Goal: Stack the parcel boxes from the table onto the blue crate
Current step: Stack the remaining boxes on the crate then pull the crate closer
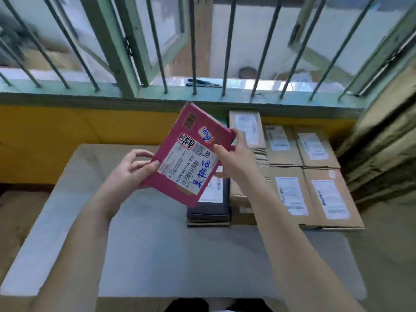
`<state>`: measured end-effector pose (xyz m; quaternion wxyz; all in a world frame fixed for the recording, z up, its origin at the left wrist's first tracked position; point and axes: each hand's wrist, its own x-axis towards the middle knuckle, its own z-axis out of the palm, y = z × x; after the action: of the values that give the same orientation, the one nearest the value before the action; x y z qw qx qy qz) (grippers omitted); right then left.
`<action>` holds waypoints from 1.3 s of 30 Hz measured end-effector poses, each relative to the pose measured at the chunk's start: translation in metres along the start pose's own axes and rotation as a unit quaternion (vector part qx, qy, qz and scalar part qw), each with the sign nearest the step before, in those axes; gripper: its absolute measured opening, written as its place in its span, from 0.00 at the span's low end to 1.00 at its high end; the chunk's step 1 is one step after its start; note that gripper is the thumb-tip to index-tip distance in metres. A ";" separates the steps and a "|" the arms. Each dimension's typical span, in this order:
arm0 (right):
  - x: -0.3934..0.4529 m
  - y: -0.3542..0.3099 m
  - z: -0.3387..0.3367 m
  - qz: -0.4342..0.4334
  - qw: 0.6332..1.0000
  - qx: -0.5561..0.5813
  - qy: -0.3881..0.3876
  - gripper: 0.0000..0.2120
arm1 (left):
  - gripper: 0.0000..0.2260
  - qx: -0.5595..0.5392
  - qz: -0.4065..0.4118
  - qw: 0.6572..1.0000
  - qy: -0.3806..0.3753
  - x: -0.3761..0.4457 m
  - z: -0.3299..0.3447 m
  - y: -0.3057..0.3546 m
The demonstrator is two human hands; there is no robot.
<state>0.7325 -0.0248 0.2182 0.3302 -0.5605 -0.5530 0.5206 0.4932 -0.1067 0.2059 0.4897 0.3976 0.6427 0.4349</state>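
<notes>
I hold a flat pink parcel box (191, 143) tilted up above the grey table (157, 255), its white shipping label with blue handwriting facing me. My left hand (132, 170) grips its lower left edge, thumb on the front. My right hand (234, 156) holds its right edge near the top corner. Below the box a dark flat parcel (209, 210) lies on a small stack. To the right, several brown cardboard parcels (290, 194) with white labels lie in rows. No blue crate is visible.
A barred window with a green frame (126, 64) runs along the far side above a yellow wall panel (67, 131). Stacked flattened cardboard (387, 143) leans at the right. Brown cartons stand at the table's left (13, 217).
</notes>
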 end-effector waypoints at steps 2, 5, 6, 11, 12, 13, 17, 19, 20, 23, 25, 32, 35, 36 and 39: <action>-0.003 0.008 -0.055 -0.003 0.998 0.026 0.050 0.22 | 0.20 0.020 0.028 0.999 -0.038 0.008 0.045 0.021; -0.007 0.027 -0.134 -0.020 0.995 0.026 0.099 0.27 | 0.27 0.035 0.041 0.995 -0.082 0.017 0.122 0.038; -0.007 0.035 -0.156 -0.023 0.994 0.031 0.102 0.31 | 0.30 0.029 0.036 0.995 -0.088 0.020 0.146 0.040; -0.003 0.071 -0.264 -0.030 0.995 0.037 0.085 0.39 | 0.36 -0.025 0.017 0.997 -0.073 0.031 0.276 0.047; -0.003 0.075 -0.281 -0.019 0.996 0.030 0.079 0.40 | 0.36 -0.032 0.011 0.997 -0.065 0.033 0.298 0.050; -0.001 0.080 -0.297 -0.008 0.997 0.025 0.071 0.40 | 0.36 -0.041 0.006 0.997 -0.059 0.034 0.319 0.053; 0.010 0.095 -0.334 -0.013 1.000 0.002 0.028 0.39 | 0.31 -0.060 -0.005 0.997 -0.041 0.036 0.373 0.063; 0.015 0.103 -0.338 -0.021 1.000 0.000 0.023 0.35 | 0.20 -0.054 -0.019 0.998 -0.011 0.038 0.386 0.066; 0.016 0.104 -0.339 -0.024 0.999 0.011 0.027 0.33 | 0.18 -0.046 -0.031 0.998 0.001 0.040 0.390 0.066; 0.023 0.116 -0.332 -0.037 0.998 0.032 0.039 0.29 | 0.18 -0.033 -0.053 0.998 0.020 0.054 0.394 0.063; 0.028 0.122 -0.326 -0.054 0.998 0.030 0.026 0.30 | 0.18 -0.015 -0.049 0.998 0.032 0.063 0.394 0.063; 0.081 0.140 -0.310 -0.066 0.996 -0.058 0.008 0.36 | 0.18 0.068 -0.097 0.991 0.063 0.104 0.392 0.069; 0.105 0.157 -0.298 -0.032 0.991 -0.131 -0.017 0.38 | 0.15 0.207 -0.110 0.966 0.108 0.123 0.379 0.055; 0.108 0.162 -0.295 -0.025 0.988 -0.149 -0.023 0.39 | 0.13 0.285 -0.086 0.942 0.153 0.127 0.372 0.049; 0.115 0.172 -0.289 -0.017 0.984 -0.172 -0.035 0.38 | 0.19 0.417 0.004 0.884 0.209 0.136 0.351 0.027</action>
<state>1.0363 0.1161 0.0995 0.2183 -0.5809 -0.6549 0.4313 0.8104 0.0884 0.1431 0.1312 0.4671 0.8508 0.2016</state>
